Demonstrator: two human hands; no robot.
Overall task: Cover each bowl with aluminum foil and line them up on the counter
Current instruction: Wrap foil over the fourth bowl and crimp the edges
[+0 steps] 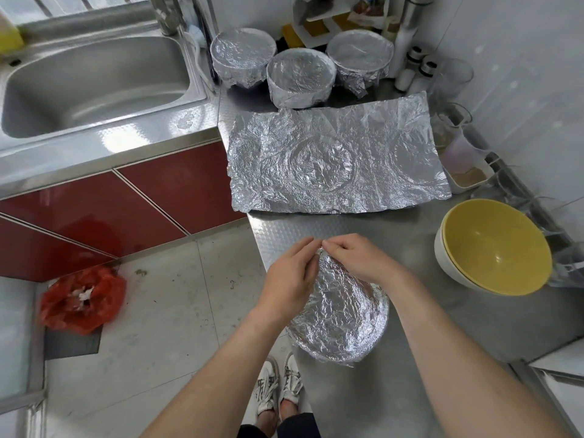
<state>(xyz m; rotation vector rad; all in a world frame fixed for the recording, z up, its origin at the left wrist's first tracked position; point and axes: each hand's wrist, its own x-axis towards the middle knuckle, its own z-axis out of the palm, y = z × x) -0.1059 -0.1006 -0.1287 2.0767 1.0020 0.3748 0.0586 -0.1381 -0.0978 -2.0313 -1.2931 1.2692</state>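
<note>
Now crinkled foil point(343, 320) wraps the near bowl completely.

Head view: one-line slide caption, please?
Both hands crimp foil over a bowl; three wrapped bowls behind, yellow bowl waiting.

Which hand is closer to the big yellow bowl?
The right hand. It pinches the foil on the bowl being wrapped, and the yellow bowl sits further to its right. The left hand is on the far side of that foil, away from the yellow bowl.
</note>
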